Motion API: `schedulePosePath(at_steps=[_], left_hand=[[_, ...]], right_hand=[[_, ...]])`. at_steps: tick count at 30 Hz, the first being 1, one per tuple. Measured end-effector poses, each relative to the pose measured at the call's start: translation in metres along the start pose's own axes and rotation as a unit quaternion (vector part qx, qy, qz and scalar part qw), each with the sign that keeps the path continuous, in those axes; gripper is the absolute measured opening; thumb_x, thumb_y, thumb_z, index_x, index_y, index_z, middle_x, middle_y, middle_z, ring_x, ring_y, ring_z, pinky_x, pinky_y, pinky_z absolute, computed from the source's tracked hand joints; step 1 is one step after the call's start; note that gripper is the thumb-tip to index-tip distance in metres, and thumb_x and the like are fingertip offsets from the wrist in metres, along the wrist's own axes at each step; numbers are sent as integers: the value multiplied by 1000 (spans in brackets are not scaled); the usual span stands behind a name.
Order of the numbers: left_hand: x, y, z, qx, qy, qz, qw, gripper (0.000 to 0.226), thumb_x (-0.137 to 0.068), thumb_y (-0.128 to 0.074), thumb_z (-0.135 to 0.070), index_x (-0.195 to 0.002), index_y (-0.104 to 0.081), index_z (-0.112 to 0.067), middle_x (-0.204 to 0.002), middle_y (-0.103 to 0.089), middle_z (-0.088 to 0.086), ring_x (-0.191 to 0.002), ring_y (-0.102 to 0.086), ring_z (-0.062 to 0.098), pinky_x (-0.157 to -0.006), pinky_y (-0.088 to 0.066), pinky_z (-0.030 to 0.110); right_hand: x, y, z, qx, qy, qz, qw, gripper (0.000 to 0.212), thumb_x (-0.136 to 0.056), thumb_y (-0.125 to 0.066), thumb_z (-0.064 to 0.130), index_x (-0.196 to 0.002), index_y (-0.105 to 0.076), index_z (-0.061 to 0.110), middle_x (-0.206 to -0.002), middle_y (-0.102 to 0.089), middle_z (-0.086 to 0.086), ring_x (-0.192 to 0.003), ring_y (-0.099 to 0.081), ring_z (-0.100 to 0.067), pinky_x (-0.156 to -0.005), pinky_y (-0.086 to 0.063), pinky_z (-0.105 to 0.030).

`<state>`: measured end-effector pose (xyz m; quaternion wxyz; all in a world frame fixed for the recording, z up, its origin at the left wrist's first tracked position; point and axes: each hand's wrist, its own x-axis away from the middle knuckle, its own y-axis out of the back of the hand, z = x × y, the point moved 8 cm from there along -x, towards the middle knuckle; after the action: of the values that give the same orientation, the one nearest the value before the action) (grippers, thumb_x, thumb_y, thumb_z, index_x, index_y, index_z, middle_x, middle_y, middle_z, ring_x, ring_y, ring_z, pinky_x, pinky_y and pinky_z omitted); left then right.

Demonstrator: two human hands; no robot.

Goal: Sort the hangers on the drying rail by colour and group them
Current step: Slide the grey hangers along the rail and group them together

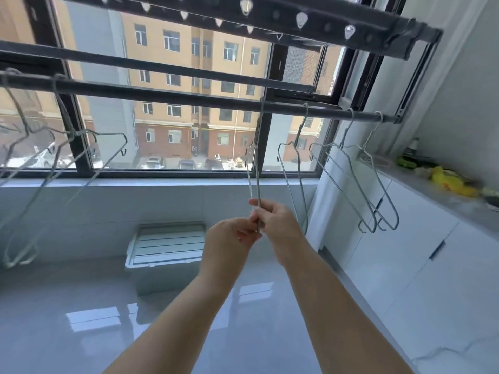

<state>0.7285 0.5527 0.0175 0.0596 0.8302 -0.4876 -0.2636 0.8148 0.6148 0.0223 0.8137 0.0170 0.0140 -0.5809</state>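
Drying rail: a dark, round metal bar [167, 97] is seen running across the window, from upper left down to a bracket at the right.
Held hanger: a thin grey wire hanger [256, 168] is hung by its hook on the rail, near the middle, and is seen edge-on, so its two sides appear as a narrow loop.
Left hand: the left hand [229, 238] is closed around the bottom end of the held hanger, with the fingertips pinched on the wire.
Right hand: the right hand [272, 220] is closed on the same wire just above and beside the left, thumb and forefinger pressed to it; the two hands are touching.
Right group: three more wire hangers [348, 184] are hung to the right of the held one, angled, with rounded shoulder ends and small hooked notches; the two furthest right are overlapped.
Left group: pale wire hangers [81, 147] are hung at the left end of the rail, blurred and tilted; their colour cannot be told apart from the others.
Upper rack: a flat dark beam [270, 14] pierced with teardrop holes is seen above.
Floor: glossy pale tile [81, 319] is shown, with window light reflected.
Box: a ribbed, pale plastic box [164, 247] is set on the floor under the sill.
Counter: a grey stone-look counter [445, 201] is topped with yellow and green items, too blurred to name.
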Motion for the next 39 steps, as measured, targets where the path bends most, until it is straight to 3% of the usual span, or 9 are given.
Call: schedulePosePath(at_steps=[7,10,14,18,21,25,30,34,39], left_hand=[[9,-9,9,-30,17,58,998,14,-80,-67,-14,-89,-74,-22,-86,-74,-5,-72,-65,9,-76,-54,24],[8,11,15,-88,37,66,993,21,-79,-68,-18,-100,-70,-21,-101,-71,-6,-82,-61,7,-86,-50,23],[1,100,3,-155,13,-81,985,31,-79,-68,-14,-110,-65,-17,-107,-68,10,-100,-62,27,-92,-46,36],[9,211,1,-273,-1,-262,926,41,-80,-64,-4,-120,-55,-3,-120,-58,24,-112,-52,41,-101,-37,46],[15,263,35,-338,83,-266,899,49,-80,-64,-5,-124,-47,6,-126,-50,32,-116,-45,47,-102,-34,52],[25,291,80,-403,204,-179,874,55,-85,-59,-13,-132,-37,4,-133,-44,29,-122,-38,45,-103,-32,51],[35,296,116,-403,213,-132,880,48,-89,-51,-16,-134,-38,-6,-129,-55,19,-119,-45,40,-102,-35,45],[40,278,140,-331,233,-70,912,36,-94,-41,-20,-127,-43,-8,-126,-56,16,-117,-48,35,-95,-38,39],[43,264,123,-224,121,-82,963,24,-87,-47,-7,-96,-65,-20,-89,-72,6,-88,-65,26,-57,-36,25]], right_hand=[[-3,7,-18,9,-27,-9,1000,23,-93,-41,2,-110,-56,5,-63,-55,-1,-51,-57,-4,-64,-45,-19],[-1,6,-24,0,-47,4,999,24,-95,-39,5,-114,-54,5,-67,-59,-1,-58,-63,-8,-84,-49,-31],[4,12,-20,147,-12,-64,987,39,-94,-45,20,-131,-41,9,-106,-55,-2,-98,-54,-17,-89,-41,-28],[35,-11,22,281,245,-185,909,37,-88,-47,9,-125,-44,10,-115,-39,4,-104,-29,-3,-95,-16,-8],[45,-69,25,261,295,-102,913,59,-69,-31,-9,-120,-49,16,-111,-38,10,-95,-28,9,-92,-14,2],[52,-150,10,244,247,45,937,81,-58,-25,-20,-121,-48,27,-117,-36,12,-110,-29,-1,-102,-19,-13],[60,-237,-5,262,203,182,926,74,-65,-29,-18,-129,-38,20,-134,-32,0,-123,-26,-16,-94,-8,1],[45,-294,-23,252,125,231,931,55,-88,-40,5,-140,-24,8,-148,-26,-9,-136,-22,-24,-107,-16,-22],[38,-335,-41,73,-13,229,971,36,-93,-42,19,-126,-36,7,-113,-57,-7,-78,-54,-14,-66,-45,-24]])
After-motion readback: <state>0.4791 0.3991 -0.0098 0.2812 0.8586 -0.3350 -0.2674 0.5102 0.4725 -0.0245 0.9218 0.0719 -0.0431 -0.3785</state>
